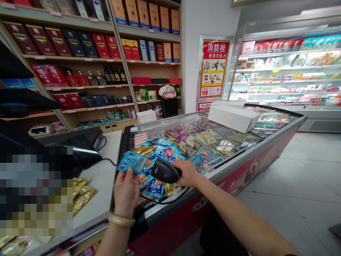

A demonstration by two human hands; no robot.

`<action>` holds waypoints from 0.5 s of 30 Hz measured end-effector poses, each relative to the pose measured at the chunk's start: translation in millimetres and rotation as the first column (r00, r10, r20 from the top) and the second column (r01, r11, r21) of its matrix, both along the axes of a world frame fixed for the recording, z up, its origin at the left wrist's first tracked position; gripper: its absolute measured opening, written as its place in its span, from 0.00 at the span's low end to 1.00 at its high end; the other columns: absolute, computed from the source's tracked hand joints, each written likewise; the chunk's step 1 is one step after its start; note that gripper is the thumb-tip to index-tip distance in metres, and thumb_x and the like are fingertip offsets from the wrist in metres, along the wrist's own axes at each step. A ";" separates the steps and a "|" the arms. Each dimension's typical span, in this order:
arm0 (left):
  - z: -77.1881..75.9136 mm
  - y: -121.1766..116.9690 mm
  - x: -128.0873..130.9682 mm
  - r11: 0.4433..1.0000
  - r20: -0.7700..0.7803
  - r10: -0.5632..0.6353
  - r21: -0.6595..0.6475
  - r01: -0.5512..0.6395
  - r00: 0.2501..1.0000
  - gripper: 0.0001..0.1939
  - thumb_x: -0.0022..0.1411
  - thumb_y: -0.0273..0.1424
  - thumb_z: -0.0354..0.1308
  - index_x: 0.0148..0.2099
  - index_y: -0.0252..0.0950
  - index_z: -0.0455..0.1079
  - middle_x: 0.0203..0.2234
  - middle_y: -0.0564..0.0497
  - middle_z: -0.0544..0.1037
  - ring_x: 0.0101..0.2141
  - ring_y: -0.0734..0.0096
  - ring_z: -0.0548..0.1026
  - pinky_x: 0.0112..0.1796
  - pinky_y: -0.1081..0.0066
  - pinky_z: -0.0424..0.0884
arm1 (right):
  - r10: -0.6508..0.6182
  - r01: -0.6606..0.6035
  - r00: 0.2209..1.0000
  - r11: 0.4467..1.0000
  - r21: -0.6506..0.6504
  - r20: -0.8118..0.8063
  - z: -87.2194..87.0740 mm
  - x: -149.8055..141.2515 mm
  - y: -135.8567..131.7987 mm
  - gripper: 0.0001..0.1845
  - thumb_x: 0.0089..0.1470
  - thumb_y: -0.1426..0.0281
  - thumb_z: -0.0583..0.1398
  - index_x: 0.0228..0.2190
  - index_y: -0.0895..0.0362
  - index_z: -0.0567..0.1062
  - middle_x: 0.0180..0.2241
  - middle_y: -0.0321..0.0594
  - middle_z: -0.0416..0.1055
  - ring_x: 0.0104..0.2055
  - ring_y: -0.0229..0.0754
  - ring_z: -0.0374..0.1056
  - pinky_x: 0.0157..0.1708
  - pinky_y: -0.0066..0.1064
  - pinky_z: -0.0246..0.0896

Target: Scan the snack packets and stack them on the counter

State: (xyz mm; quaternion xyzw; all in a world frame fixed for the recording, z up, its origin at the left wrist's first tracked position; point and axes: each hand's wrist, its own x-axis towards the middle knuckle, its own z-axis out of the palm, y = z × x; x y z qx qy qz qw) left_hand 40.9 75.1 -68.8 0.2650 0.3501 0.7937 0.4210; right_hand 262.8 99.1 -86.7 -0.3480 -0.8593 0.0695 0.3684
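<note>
Your left hand pinches a blue packet by its edge, face up — your right hand closes around a black barcode scanner, nose angled toward it, over the chest freezer.

The snack packet is glossy blue foil-like plastic, and the barcode scanner is smooth matt black plastic. The freezer lid is shiny glass in a metal frame; the shelves are pale wood, the box matt white card.
</note>
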 end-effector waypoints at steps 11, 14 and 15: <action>-0.3 -1.1 -0.8 1.000 0.054 -0.021 -0.008 0.021 0.998 0.16 0.49 0.34 0.72 0.41 0.37 0.76 0.38 0.49 0.82 0.39 0.70 0.78 0.52 0.64 0.70 | 0.021 -0.022 0.999 1.000 -0.013 -0.042 2.6 -0.1 0.0 0.19 0.42 0.70 0.62 0.41 0.53 0.77 0.37 0.39 0.80 0.37 0.45 0.76 0.36 0.30 0.66; 5.2 -14.9 -10.6 1.000 0.048 -0.012 0.010 0.011 0.999 0.16 0.50 0.35 0.71 0.41 0.37 0.75 0.39 0.49 0.81 0.40 0.70 0.78 0.52 0.64 0.70 | 0.060 -0.058 0.995 0.998 0.024 -0.082 -0.5 2.6 -2.0 0.21 0.43 0.70 0.62 0.42 0.54 0.77 0.38 0.42 0.80 0.38 0.46 0.77 0.38 0.32 0.69; 8.2 -21.9 -18.1 1.000 0.036 0.007 0.026 -0.008 0.999 0.16 0.51 0.35 0.70 0.41 0.37 0.75 0.39 0.49 0.81 0.41 0.70 0.78 0.52 0.64 0.69 | 0.070 -0.067 0.994 0.997 0.036 -0.084 -2.6 4.0 -2.1 0.20 0.44 0.70 0.62 0.42 0.54 0.77 0.38 0.43 0.80 0.38 0.46 0.77 0.39 0.32 0.70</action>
